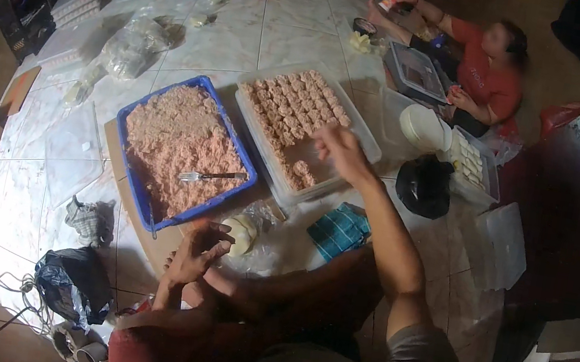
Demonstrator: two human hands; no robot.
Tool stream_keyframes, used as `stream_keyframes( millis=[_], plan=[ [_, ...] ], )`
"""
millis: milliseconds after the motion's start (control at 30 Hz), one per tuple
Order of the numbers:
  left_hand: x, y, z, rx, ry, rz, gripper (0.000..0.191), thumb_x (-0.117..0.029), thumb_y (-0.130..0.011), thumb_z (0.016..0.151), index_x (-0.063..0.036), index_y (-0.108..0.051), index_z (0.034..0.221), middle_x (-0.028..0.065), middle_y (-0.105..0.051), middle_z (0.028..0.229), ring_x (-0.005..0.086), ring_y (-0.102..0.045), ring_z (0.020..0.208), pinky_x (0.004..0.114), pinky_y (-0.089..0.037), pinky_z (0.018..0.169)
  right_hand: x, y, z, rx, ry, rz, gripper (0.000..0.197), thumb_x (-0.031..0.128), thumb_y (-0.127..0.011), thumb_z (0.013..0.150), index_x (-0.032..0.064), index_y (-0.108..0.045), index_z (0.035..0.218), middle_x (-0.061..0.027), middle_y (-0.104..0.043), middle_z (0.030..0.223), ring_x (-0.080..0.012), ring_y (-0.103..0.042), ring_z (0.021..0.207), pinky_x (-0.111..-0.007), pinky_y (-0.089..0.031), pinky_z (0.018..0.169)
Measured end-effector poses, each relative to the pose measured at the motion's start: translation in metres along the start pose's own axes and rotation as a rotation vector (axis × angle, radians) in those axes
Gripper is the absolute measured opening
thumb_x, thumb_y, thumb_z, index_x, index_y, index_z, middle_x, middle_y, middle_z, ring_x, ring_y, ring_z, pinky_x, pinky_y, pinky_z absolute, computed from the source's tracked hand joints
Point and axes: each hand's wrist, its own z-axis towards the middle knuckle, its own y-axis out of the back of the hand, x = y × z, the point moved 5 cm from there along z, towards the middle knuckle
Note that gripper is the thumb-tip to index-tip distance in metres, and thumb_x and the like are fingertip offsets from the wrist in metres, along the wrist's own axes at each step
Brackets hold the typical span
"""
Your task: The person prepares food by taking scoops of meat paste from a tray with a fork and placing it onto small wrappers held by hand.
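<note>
My right hand (pixel 339 152) reaches over a clear plastic container (pixel 287 195) with rows of meat-filled dumplings (pixel 297 102); whether its fingers hold anything is unclear. Near its lower edge one dumpling (pixel 303 170) stands a little apart from the rows. My left hand (pixel 202 255) is raised beside a stack of round dough wrappers (pixel 242 235) on a plastic bag, its fingers curled; I cannot tell whether something lies in it. Left of the container, a blue tray (pixel 181 218) holds pink minced filling (pixel 182 134), with a fork (pixel 212 176) lying on it.
A teal checked cloth (pixel 339 231) and a black plastic bag (pixel 425 186) lie to the right. A person in a red shirt (pixel 481 69) sits at the upper right by a lidded container (pixel 417 71). Cables (pixel 26 298) and another black bag (pixel 72 283) are at lower left.
</note>
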Motion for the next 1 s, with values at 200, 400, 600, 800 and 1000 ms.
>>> stream_keyframes(
  millis=[200,400,600,800,1000],
  plan=[
    [0.015,0.006,0.001,-0.007,0.090,0.129,0.046,-0.030,-0.071,0.094,0.0038,-0.061,0.122,0.0126,-0.069,0.105,0.0165,-0.064,0.086,0.030,-0.053,0.074,0.229,0.010,-0.172,-0.063,0.675,0.952,0.037,0.045,-0.050,0.100,0.0112,-0.058,0.085,-0.0010,-0.054,0.077,-0.0165,-0.054,0.074,-0.064,-0.037,0.099],
    [0.020,-0.006,0.012,0.062,0.072,0.234,0.044,-0.030,-0.071,0.095,0.0039,-0.061,0.121,0.0117,-0.067,0.102,0.0170,-0.064,0.086,0.031,-0.052,0.076,0.269,0.030,-0.231,0.014,1.122,1.027,0.017,0.026,-0.056,0.093,0.0122,-0.060,0.083,-0.0006,-0.058,0.079,-0.0163,-0.057,0.073,-0.048,-0.043,0.083],
    [0.029,0.004,0.009,0.030,0.095,0.198,0.041,-0.027,-0.070,0.096,0.0033,-0.060,0.122,0.0119,-0.069,0.104,0.0165,-0.065,0.088,0.030,-0.054,0.077,0.261,0.044,-0.240,-0.029,1.212,1.038,0.012,0.022,-0.058,0.091,0.0118,-0.061,0.087,-0.0007,-0.060,0.084,-0.0162,-0.058,0.077,-0.044,-0.045,0.082],
    [0.031,0.002,0.008,0.035,0.108,0.220,0.037,-0.022,-0.068,0.098,0.0027,-0.060,0.124,0.0122,-0.071,0.106,0.0156,-0.067,0.089,0.030,-0.055,0.078,0.253,0.048,-0.244,-0.062,1.219,1.017,0.008,0.018,-0.059,0.089,0.0114,-0.062,0.092,-0.0007,-0.062,0.088,-0.0160,-0.059,0.081,-0.040,-0.047,0.080],
    [0.031,-0.002,0.012,0.050,0.060,0.227,0.037,-0.022,-0.069,0.097,0.0023,-0.061,0.123,0.0112,-0.071,0.106,0.0144,-0.065,0.089,0.029,-0.054,0.078,0.251,0.053,-0.247,-0.069,1.247,0.993,0.009,0.014,-0.061,0.087,0.0110,-0.063,0.096,-0.0007,-0.063,0.093,-0.0158,-0.060,0.084,-0.036,-0.049,0.079]
  ],
)
